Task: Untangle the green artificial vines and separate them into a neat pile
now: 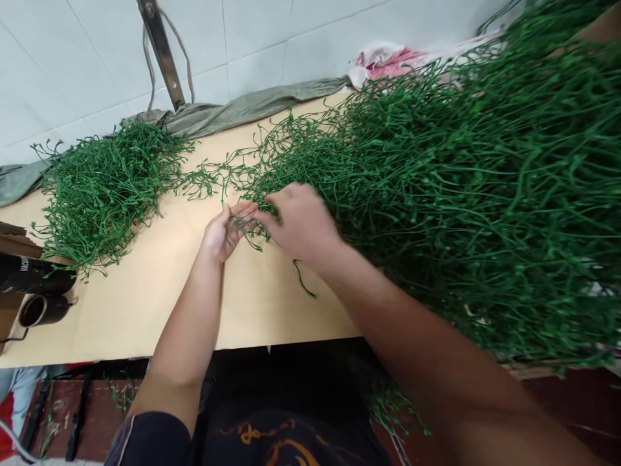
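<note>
My left hand point(228, 231) is palm up above the tabletop, with a few thin green stems point(252, 241) lying across the palm and fingers, under the thumb. Small knobs tip these stems. My right hand point(301, 223) is close beside it, at the near left edge of a big heap of the same stems point(466, 175). Its fingers are curved and blurred by motion, and green stems show around the fingertips. One loose stem point(305, 279) lies on the table just below the right hand.
A smaller heap of stems point(111, 191) sits at the left of the table point(272, 310), joined by scattered stems. At the left edge are a black cylinder point(36, 275) and a cup point(43, 310). Grey cloth point(257, 103) lines the wall; another person's arm point(596, 29) reaches in at upper right.
</note>
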`<act>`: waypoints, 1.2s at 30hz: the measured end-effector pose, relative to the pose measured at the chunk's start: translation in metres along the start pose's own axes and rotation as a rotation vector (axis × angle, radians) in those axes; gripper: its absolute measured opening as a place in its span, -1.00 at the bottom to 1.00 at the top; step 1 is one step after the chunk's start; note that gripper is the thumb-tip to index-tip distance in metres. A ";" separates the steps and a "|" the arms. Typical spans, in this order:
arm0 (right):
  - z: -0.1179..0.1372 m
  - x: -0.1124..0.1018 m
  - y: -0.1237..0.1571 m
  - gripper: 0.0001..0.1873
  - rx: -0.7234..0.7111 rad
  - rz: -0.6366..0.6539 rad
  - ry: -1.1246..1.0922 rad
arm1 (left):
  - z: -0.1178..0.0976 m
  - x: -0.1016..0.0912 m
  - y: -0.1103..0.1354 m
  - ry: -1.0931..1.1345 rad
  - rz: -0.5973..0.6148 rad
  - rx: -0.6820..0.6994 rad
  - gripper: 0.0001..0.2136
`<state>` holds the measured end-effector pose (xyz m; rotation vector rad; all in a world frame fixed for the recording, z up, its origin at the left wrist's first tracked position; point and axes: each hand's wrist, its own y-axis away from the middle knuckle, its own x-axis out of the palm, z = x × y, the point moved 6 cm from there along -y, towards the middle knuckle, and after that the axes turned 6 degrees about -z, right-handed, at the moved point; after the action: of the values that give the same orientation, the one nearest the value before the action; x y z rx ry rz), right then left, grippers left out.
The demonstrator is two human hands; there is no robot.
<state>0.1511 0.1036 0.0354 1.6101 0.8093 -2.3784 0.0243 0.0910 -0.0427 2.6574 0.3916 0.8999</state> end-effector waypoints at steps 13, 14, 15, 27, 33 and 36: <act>0.067 0.028 0.032 -0.83 -0.289 0.218 -0.380 | -0.012 -0.009 -0.004 0.039 -0.153 0.092 -0.56; 0.074 0.023 0.039 -0.82 -0.385 0.237 -0.406 | -0.014 -0.013 -0.005 0.063 -0.191 0.112 -0.57; 0.074 0.017 0.042 -0.80 -0.457 0.229 -0.409 | -0.015 -0.015 -0.006 0.076 -0.205 0.121 -0.58; -0.011 -0.007 -0.005 -0.74 -0.004 -0.122 -0.046 | -0.009 -0.009 -0.007 0.069 -0.065 0.079 -0.59; 0.045 0.041 0.003 -0.71 -0.098 0.160 -0.178 | -0.009 -0.007 -0.007 0.088 -0.037 0.107 -0.58; 0.051 0.045 0.007 -0.72 -0.116 0.172 -0.167 | -0.009 -0.008 -0.010 0.078 -0.064 0.086 -0.57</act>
<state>0.0940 0.0792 0.0068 1.3574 0.7304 -2.2647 0.0106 0.0987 -0.0437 2.6760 0.5424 0.9896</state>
